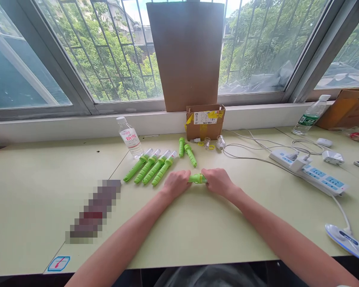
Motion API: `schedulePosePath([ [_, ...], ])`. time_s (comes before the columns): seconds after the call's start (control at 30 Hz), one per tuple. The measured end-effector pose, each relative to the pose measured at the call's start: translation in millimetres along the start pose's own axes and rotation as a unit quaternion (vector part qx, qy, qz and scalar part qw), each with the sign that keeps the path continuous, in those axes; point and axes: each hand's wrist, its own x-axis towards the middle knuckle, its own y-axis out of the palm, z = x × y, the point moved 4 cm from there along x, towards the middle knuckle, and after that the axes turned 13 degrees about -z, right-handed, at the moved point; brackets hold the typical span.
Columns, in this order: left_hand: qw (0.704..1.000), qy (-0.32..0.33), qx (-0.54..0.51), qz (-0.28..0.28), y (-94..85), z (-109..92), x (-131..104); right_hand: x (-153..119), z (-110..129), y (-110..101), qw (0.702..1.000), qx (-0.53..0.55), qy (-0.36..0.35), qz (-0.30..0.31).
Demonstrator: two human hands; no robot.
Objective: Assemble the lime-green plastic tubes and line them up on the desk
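Note:
In the middle of the table, both my hands grip one green plastic flashlight-shaped tube [197, 178], held level. My left hand [177, 183] is closed round its left end, and my right hand [217, 181] is closed round its right end. Only the middle of the tube shows between my fists. To the left of my hands lies a row of several similar green tubes with clear ends [150, 169]. Two shorter green tubes without clear ends, one upper [181, 147] and one lower [190, 155], lie just beyond my hands.
Clear caps [221, 142] and yellow rings [211, 147] lie before a small cardboard box [205, 125]. Water bottles stand left [129, 137] and right [311, 115]. A power strip [309, 170] with cables occupies the right side. A blurred dark item [94, 211] lies left.

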Motion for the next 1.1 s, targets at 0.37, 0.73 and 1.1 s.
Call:
schedulePosePath([
  [0.37,0.993,0.068,-0.070,-0.065,-19.4,0,-11,2,-5,-1,0.993,-0.003,0.022,-0.117],
  [0.73,0.987,-0.150,0.019,-0.043,-18.5,42,-9,3,-28,6,0.971,0.026,0.109,-0.210],
  [1.1,0.964,-0.247,0.092,-0.034,-5.5,46,-14,2,-17,17,0.982,0.046,0.091,-0.157],
])
